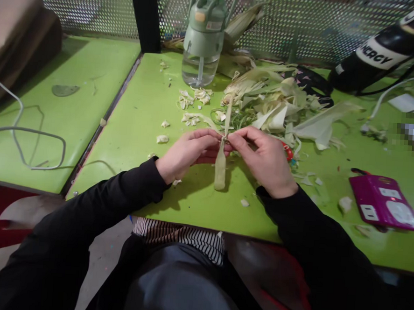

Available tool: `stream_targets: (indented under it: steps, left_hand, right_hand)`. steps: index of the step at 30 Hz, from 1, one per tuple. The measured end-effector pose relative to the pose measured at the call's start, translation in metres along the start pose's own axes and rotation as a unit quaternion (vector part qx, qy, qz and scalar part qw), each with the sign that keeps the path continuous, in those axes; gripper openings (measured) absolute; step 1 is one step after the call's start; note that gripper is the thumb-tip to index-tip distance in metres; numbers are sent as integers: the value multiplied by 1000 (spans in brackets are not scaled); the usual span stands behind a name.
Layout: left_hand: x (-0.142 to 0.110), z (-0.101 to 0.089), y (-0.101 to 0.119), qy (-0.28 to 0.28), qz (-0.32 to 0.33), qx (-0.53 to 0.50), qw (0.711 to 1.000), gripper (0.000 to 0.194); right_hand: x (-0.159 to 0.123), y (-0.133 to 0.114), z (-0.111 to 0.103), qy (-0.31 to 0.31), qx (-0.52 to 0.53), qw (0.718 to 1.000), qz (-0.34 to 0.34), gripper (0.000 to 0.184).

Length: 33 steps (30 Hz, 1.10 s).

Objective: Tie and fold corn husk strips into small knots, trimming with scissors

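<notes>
Both hands meet over the green table around a pale corn husk strip (pixel 220 171), which is gathered narrow at its middle. My left hand (pixel 195 150) is closed on the strip from the left, thumb on top and fingers beneath. From the right, my right hand (pixel 263 156) pinches at the narrow part with thumb and forefinger. One end of the strip hangs wide toward me; thinner ends point away and to the left. Just beyond the hands lies a heap of corn husks (pixel 277 98). A small red object (pixel 287 151) is partly hidden behind my right hand.
A green water bottle (pixel 202 47) stands behind the hands, against a perforated metal screen (pixel 107 11). At right are a black bottle (pixel 377 55) and a purple power strip (pixel 386 202). Husk scraps (pixel 162 138) dot the green table (pixel 123 154). A white cable (pixel 36 129) lies left.
</notes>
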<state>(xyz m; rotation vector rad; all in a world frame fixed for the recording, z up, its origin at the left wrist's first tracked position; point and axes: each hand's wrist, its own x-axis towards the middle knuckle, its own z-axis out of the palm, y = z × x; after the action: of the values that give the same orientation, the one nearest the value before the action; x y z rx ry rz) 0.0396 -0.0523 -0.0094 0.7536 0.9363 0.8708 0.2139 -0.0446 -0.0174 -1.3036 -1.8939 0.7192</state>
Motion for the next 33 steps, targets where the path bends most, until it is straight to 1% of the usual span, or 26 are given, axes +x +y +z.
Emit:
stream_targets:
  steps: [2,4,5,6,8,9,10,11,12,14,16,17,22,26,27,28,31,33]
  left_hand:
    - [0,-1,-2,-16,6,4,1000,18]
    - [0,-2,-4,-31,16,16,999,25]
    - [1,-3,-5,-34,21,22,999,28]
    - [2,-4,-6,-35,26,26,999,30]
    - [3,-5,-8,-25,38,23,999,29]
    - [4,-6,-8,-17,47,15,999,26]
    - [5,-6,-8,-8,58,4,998,22]
    - [6,-7,-9,0,70,-7,998,17]
    - [7,-7,-9,4,80,-18,997,13]
    - [9,-7,-10,3,94,-32,995,7]
    - [9,-7,-11,-5,99,-40,994,7]
    - [9,-6,-12,-7,100,-45,994,7]
    - [5,-3,-14,-3,94,-53,994,8]
    - [0,-1,-10,6,106,-28,994,9]
    - [-1,-1,-9,5,103,-27,994,9]
    - [-2,0,-8,5,96,-30,995,8]
    - [-3,-1,-4,4,79,-49,996,14]
    - [-2,-4,-3,-2,76,-46,996,16]
  right_hand:
    - [0,0,0,9,-8,1000,-6,37]
    - [0,1,0,10,-15,1000,-19,33]
    - [0,1,1,25,-28,999,-36,30]
    - [-1,1,1,54,-51,995,-60,27]
    - [-3,1,2,128,-122,976,-128,23]
    - [-4,1,4,154,-157,962,-164,22]
    - [-6,1,5,161,-185,950,-193,23]
    - [-7,1,7,147,-205,945,-209,23]
    - [-8,0,8,124,-214,946,-212,23]
    - [-11,-1,11,77,-210,956,-190,20]
    - [-12,-3,11,45,-192,966,-168,20]
    - [-13,-4,11,33,-181,969,-168,21]
    - [-13,-12,4,-25,-137,971,-194,26]
    - [-16,-14,6,-97,-94,970,-201,24]
    - [-17,-15,8,-103,-88,971,-198,23]
    - [-18,-15,9,-96,-87,973,-191,22]
    - [-19,-17,10,-24,-110,982,-154,23]
    - [-19,-17,8,10,-125,983,-137,27]
